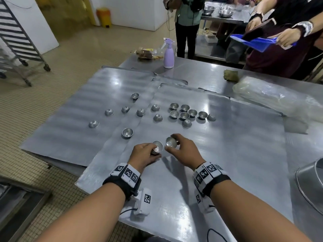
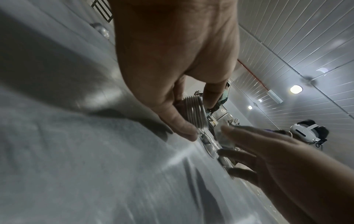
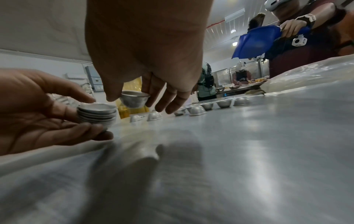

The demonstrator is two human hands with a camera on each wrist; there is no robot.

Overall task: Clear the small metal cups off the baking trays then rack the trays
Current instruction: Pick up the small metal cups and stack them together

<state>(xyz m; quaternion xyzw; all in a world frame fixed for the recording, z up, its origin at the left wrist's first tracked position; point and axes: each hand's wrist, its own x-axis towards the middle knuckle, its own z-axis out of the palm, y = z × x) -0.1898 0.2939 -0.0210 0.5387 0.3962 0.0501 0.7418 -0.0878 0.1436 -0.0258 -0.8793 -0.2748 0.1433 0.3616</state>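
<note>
Flat metal baking trays (image 1: 73,130) lie overlapping on a steel table. Several small metal cups (image 1: 184,115) are scattered across them, some upright, some upside down. My left hand (image 1: 148,151) grips a nested stack of cups (image 1: 157,147), whose rims show in the left wrist view (image 2: 195,113) and the right wrist view (image 3: 97,115). My right hand (image 1: 176,145) pinches a single cup (image 1: 171,142) between thumb and fingers, just right of the stack and a little above the tray (image 3: 249,136); that cup (image 3: 134,100) hangs upright.
A lilac spray bottle (image 1: 168,54) stands at the table's far edge. A clear plastic bag (image 1: 272,95) lies at the right, a large metal bowl (image 1: 311,186) at the near right. A person holds a blue dustpan (image 1: 257,43) beyond. A tray rack (image 1: 19,37) stands at the far left.
</note>
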